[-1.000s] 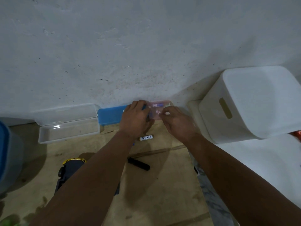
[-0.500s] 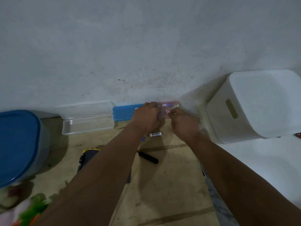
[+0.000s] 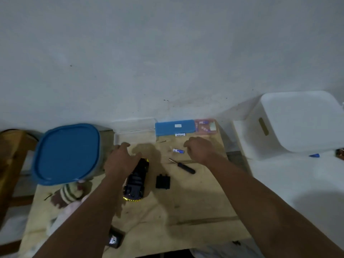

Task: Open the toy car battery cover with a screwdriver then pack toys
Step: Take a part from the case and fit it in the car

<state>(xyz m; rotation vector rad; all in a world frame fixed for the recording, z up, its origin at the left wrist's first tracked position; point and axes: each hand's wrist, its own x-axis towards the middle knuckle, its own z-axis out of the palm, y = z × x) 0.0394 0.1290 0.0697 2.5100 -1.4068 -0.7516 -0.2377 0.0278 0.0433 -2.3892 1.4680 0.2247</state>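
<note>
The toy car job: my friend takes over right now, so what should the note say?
Left hand: open, over the front of the upside-down black and yellow toy car.
Right hand: loosely curled, holding nothing.
Black plastic battery cover: off, lying right of the car.
Black-handled screwdriver and small blue battery: loose on the wooden table.
Done: cover opened.
Left: pack the toys.

Battery cover (image 3: 163, 181) lies between toy car (image 3: 136, 181) (left) and screwdriver (image 3: 183, 166).

Upturned toy car (image 3: 135, 181) under left hand (image 3: 121, 161)
</note>
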